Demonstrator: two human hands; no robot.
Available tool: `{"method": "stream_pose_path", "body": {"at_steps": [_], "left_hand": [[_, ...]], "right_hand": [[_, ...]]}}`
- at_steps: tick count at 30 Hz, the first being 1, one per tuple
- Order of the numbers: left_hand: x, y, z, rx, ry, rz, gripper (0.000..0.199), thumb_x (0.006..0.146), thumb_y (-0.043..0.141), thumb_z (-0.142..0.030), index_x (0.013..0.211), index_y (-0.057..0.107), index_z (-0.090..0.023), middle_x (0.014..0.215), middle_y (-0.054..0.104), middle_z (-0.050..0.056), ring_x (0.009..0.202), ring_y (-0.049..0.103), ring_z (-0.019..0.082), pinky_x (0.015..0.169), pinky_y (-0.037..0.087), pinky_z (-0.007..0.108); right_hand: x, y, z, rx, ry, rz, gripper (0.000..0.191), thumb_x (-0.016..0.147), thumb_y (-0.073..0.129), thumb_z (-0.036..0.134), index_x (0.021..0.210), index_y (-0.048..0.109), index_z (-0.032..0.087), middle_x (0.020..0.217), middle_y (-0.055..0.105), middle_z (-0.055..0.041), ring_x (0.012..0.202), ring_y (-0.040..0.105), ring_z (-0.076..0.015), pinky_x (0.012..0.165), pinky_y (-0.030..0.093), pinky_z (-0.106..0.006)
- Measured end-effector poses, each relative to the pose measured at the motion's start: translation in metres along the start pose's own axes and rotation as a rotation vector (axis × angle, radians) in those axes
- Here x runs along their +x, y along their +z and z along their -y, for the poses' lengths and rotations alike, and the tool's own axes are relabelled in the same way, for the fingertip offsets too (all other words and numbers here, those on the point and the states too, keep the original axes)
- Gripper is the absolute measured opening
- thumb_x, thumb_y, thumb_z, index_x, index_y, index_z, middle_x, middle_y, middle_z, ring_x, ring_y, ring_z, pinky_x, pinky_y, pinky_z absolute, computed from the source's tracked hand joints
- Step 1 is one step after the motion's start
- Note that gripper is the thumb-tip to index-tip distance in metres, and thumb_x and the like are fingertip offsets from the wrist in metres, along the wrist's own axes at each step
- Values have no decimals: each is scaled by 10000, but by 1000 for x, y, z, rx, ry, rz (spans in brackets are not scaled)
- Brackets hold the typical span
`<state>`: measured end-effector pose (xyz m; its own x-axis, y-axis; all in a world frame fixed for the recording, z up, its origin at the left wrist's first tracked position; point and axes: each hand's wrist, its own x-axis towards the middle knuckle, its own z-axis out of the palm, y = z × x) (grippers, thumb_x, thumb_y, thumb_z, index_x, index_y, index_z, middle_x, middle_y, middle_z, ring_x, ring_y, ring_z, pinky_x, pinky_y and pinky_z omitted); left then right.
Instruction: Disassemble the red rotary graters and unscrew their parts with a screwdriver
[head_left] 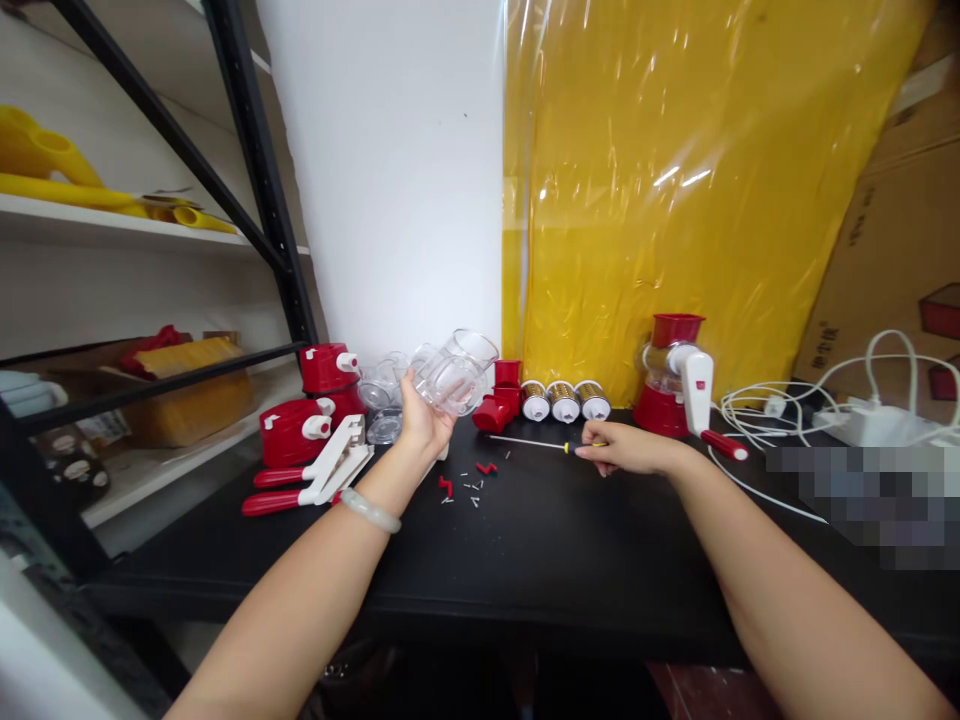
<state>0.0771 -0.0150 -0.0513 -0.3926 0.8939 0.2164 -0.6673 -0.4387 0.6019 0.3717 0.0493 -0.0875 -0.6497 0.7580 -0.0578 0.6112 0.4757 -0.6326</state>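
Note:
My left hand (425, 420), with a pale bangle on the wrist, holds a clear plastic housing (457, 372) above the back of the black table. The fingers of my right hand (611, 447) are closed round the handle of a screwdriver (531, 443), whose long shaft points left just over the tabletop. Between the hands lie small red parts (487, 468) and several little screws (475, 487). Behind them stand red hoppers (495, 410) and metal drums with white ends (563, 402).
Red bases (294, 432) and red-handled white cranks (326, 480) sit at the left, near more clear housings (384, 385). An assembled red grater (671, 380) stands at the back right, beside white cables (772, 405). A black shelf post (255, 170) rises at the left.

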Motion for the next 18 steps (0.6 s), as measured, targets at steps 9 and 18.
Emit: {"method": "stream_pose_path", "body": {"at_steps": [9, 18], "left_hand": [[7, -5, -3, -17, 49, 1, 425, 896, 407, -499, 1102, 635, -205, 998, 705, 77, 794, 687, 208, 731, 579, 375], [8, -8, -3, -48, 43, -87, 408, 894, 429, -491, 1074, 629, -184, 952, 713, 82, 891, 696, 224, 797, 573, 364]], "right_hand": [[29, 23, -28, -206, -45, -79, 257, 796, 617, 441, 846, 564, 195, 844, 637, -37, 751, 567, -174, 645, 408, -273], [92, 31, 38, -331, -234, -460, 353, 847, 592, 440, 1073, 611, 169, 1127, 640, -124, 1068, 564, -243, 950, 398, -372]]}}
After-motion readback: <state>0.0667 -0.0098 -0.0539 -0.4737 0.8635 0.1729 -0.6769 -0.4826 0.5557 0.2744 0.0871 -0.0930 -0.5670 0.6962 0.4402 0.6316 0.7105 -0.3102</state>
